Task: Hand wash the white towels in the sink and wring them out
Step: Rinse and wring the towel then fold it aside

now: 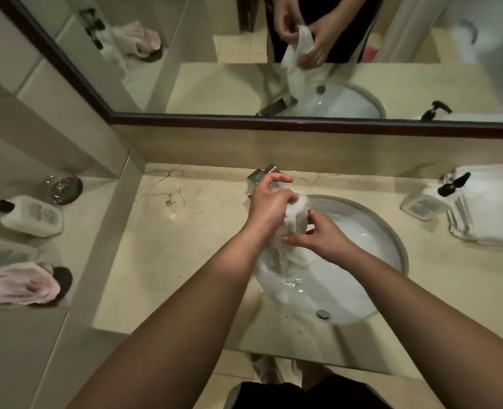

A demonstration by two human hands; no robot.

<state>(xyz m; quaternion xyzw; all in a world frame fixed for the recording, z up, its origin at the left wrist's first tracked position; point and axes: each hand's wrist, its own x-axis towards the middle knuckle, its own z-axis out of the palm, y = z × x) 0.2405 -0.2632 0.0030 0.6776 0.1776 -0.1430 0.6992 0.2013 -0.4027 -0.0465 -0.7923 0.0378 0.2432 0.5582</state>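
Note:
A wet white towel [296, 219] hangs bunched over the white oval sink [392, 240], its lower end trailing into the water in the basin. My left hand [269, 208] grips the towel's upper part from the left, forefinger lifted. My right hand [321, 236] pinches the towel lower down from the right. A chrome tap [259, 177] stands just behind my left hand. A stack of folded white towels [492, 208] lies on the counter at the far right.
A pump bottle [427, 203] lies beside the folded stack. On the left ledge stand a white pump bottle [32, 215], a glass [63, 187] and a pink cloth [23, 283]. A mirror [274, 54] runs along the back wall above the marble counter [185, 231].

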